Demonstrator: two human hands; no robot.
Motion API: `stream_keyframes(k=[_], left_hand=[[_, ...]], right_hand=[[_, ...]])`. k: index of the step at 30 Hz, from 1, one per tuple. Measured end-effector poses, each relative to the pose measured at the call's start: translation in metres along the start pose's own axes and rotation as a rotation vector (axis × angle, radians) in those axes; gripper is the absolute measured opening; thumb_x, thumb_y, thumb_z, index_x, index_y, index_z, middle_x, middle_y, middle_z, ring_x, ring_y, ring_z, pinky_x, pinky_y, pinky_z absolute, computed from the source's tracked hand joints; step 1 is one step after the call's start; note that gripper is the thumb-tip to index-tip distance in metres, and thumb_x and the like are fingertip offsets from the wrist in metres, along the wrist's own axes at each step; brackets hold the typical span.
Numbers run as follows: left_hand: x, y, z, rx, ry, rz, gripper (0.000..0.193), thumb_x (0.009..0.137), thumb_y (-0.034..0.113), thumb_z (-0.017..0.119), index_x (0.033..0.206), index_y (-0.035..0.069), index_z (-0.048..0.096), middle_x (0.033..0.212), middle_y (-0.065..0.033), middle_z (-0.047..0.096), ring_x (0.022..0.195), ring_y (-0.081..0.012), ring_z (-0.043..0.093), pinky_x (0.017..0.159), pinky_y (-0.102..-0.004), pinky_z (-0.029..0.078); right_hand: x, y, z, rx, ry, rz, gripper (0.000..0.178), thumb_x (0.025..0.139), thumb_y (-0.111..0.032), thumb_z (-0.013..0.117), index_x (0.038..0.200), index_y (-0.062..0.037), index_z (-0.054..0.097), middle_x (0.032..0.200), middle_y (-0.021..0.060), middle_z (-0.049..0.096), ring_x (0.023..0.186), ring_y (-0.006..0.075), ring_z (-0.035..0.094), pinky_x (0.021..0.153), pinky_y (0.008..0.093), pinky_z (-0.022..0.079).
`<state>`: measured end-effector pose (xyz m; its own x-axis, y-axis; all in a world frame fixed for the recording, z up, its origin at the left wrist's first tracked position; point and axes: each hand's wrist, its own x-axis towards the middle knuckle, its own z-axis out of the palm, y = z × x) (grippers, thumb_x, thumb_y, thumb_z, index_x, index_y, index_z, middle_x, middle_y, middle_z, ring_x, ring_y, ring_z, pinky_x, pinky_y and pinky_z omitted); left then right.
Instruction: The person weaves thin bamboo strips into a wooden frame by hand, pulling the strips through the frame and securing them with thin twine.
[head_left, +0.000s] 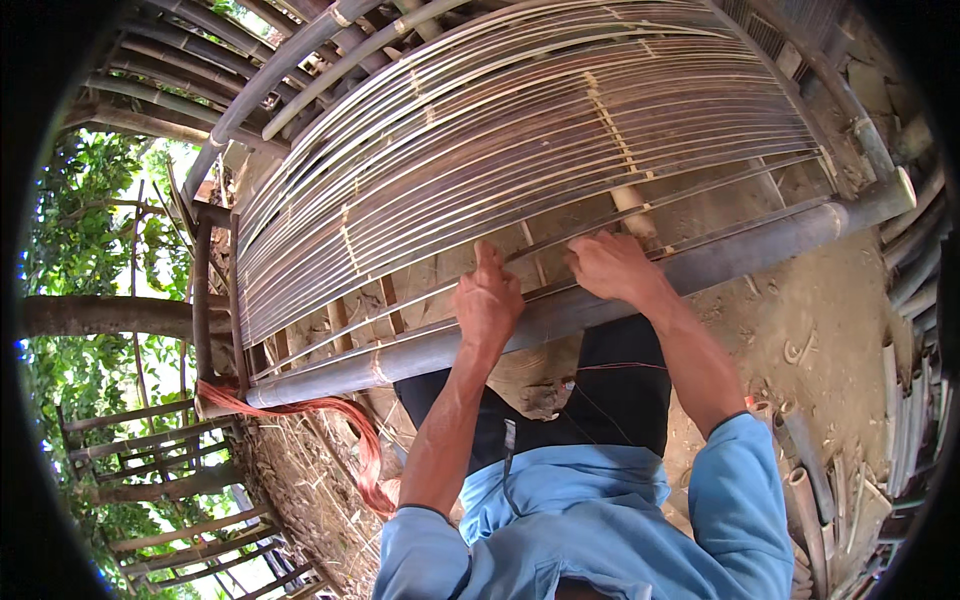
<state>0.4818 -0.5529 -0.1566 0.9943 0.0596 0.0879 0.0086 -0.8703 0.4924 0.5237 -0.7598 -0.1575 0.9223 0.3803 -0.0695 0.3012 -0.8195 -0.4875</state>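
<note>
A long thin bamboo strip [545, 244] lies across the bamboo frame, just beyond the thick front pole [545, 318]. My left hand [487, 302] is closed round this strip, its index finger bent up over it. Further right, my right hand [612, 267] has curled fingers pressed on the same strip, its wrist above the pole. Both palms face down, so the fingertips are partly hidden. Beyond the hands spreads a panel of many parallel bamboo slats [480, 170], tied across with pale lashings [607, 120].
Reddish fibre strands [350, 412] hang from the pole's left end. Cut bamboo tubes [805, 495] lie at the lower right on the dirt floor [770, 340]. A bamboo railing [165, 450] and foliage stand at left; thick bamboo poles [275, 75] cross the far left.
</note>
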Motion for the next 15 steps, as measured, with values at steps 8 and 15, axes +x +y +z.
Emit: stream_keyframes(k=[8, 15], left_hand=[[0.014, 0.015, 0.017, -0.078, -0.004, -0.107, 0.051, 0.076, 0.006, 0.068, 0.122, 0.006, 0.047, 0.1, -0.0197, 0.074, 0.089, -0.0482, 0.068, 0.075, -0.0563, 0.054], [0.024, -0.011, -0.019, -0.116, -0.255, 0.006, 0.053, 0.079, 0.009, 0.07, 0.127, 0.005, 0.046, 0.098, -0.0199, 0.073, 0.072, -0.0314, 0.069, 0.058, -0.0444, 0.053]], right_hand=[[0.035, -0.028, 0.011, 0.002, -0.396, 0.126, 0.026, 0.084, -0.023, 0.063, 0.092, -0.0004, 0.073, 0.097, 0.0242, 0.073, 0.092, 0.042, 0.071, 0.08, 0.0517, 0.058], [-0.003, -0.016, 0.002, 0.039, -0.003, 0.077, 0.022, 0.085, -0.021, 0.064, 0.089, -0.0011, 0.072, 0.092, 0.0215, 0.072, 0.088, 0.0434, 0.069, 0.076, 0.0483, 0.056]])
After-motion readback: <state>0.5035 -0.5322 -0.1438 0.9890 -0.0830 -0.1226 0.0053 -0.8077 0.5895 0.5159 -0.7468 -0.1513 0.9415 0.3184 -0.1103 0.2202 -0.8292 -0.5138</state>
